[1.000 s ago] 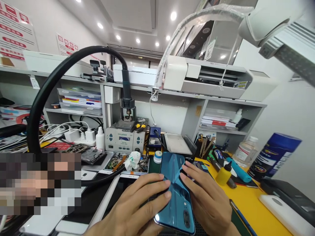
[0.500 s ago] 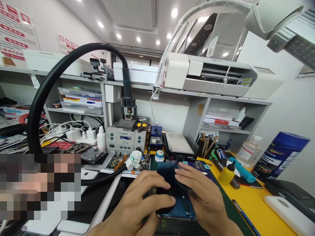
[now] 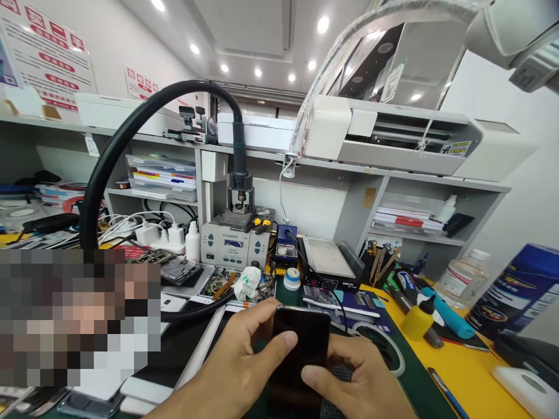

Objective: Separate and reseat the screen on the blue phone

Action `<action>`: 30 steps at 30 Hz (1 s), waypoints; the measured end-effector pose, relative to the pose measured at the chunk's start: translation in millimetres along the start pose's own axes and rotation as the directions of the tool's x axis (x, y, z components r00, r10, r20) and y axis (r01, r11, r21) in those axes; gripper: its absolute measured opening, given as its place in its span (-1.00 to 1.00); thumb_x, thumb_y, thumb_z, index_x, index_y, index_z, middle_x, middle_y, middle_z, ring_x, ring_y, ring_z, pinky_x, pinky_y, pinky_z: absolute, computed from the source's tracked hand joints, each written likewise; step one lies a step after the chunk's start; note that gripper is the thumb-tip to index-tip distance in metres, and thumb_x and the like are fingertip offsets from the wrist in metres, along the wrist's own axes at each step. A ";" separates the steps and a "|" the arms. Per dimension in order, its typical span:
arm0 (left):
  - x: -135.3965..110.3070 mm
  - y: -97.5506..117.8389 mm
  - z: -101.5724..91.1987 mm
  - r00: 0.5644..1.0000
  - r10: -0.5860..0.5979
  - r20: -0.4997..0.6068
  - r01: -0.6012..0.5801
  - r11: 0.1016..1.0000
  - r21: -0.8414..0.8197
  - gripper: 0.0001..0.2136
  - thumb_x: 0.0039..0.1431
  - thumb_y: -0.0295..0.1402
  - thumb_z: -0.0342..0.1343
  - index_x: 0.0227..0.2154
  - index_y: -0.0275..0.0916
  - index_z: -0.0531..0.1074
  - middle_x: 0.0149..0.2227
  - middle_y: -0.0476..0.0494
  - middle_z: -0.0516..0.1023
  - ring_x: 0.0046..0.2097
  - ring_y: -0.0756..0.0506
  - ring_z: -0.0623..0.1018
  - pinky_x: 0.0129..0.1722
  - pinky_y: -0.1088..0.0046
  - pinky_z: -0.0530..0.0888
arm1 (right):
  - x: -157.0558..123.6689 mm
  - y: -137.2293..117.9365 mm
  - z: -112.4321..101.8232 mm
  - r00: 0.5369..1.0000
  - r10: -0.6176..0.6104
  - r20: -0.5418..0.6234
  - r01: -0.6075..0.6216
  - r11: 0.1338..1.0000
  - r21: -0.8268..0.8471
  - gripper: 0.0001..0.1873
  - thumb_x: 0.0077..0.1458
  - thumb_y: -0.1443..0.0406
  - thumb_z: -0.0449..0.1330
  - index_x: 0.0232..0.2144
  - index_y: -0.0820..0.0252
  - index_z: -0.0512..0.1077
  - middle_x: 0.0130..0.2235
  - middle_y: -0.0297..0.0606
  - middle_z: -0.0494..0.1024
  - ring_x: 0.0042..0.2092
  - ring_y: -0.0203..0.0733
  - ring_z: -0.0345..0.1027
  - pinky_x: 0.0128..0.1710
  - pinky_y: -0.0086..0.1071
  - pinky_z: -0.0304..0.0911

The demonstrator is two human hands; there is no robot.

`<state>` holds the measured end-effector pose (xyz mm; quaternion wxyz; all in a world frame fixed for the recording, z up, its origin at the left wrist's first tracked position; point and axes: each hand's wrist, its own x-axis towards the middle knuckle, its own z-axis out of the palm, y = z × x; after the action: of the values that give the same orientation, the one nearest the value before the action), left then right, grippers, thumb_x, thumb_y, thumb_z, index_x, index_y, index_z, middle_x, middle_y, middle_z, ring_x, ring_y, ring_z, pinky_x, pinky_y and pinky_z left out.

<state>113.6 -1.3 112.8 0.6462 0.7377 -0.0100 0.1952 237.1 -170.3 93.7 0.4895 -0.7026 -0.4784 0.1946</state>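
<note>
A black smartphone (image 3: 301, 349) is held upright in front of me, its dark glass side facing me. My left hand (image 3: 248, 355) is closed round its left edge, with the thumb lying on the glass. On the lower right edge my right hand (image 3: 353, 372) grips the phone, its thumb also pressed on the front. The fingers behind the phone are hidden. Under the hands lies a green work mat (image 3: 419, 372), and part of a dark perforated surface (image 3: 343, 375) shows beside the phone.
A hot air station (image 3: 233, 244) stands at the back, its black hose (image 3: 94, 192) arching over the left side. Trays of parts and a crumpled tissue (image 3: 247, 283) lie ahead. Bottles, including a yellow one (image 3: 418, 320), stand right. A pixelated area covers the lower left.
The phone has turned from its blue back, lying low, to its dark front raised toward me. Both hands have shifted their grip to its edges. The view has swung slightly left.
</note>
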 end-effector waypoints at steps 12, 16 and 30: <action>12.9 -20.3 2.6 0.933 -0.345 -0.103 0.263 0.850 -0.457 -0.73 0.15 -0.21 0.24 -0.23 -0.33 0.51 -0.32 -0.16 0.57 -0.33 -0.08 0.52 -0.28 0.40 0.47 | 4.0 -11.7 2.5 0.959 0.218 0.184 -0.279 0.844 0.458 -0.62 0.20 0.12 0.26 -0.54 0.24 0.36 -0.58 -0.43 0.36 -0.53 -0.35 0.30 -0.49 -0.54 0.24; 17.7 -21.0 -0.1 0.890 -0.423 -0.171 0.283 0.806 -0.520 -0.79 0.14 -0.29 0.25 -0.27 -0.36 0.51 -0.33 -0.20 0.59 -0.38 -0.05 0.53 -0.29 0.39 0.52 | 2.1 -14.3 3.2 0.901 0.169 0.400 -0.385 0.735 0.557 -0.69 0.24 0.13 0.19 -0.27 0.33 0.46 -0.47 -0.16 0.57 -0.47 -0.17 0.51 -0.45 -0.38 0.40; 17.4 -18.0 -6.5 0.912 -0.394 -0.114 0.303 0.835 -0.459 -0.74 0.20 -0.19 0.19 -0.19 -0.28 0.54 -0.31 -0.17 0.60 -0.34 -0.06 0.57 -0.40 0.50 0.51 | -5.0 -9.2 6.8 0.893 0.163 0.419 -0.408 0.685 0.603 -0.69 0.18 0.27 0.29 -0.07 0.33 0.43 -0.30 -0.06 0.62 -0.39 -0.12 0.59 -0.36 -0.36 0.45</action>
<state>132.7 12.0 101.6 0.8155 0.5413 0.1485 0.1412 225.3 -170.6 97.7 0.5860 -0.4991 -0.3321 0.5452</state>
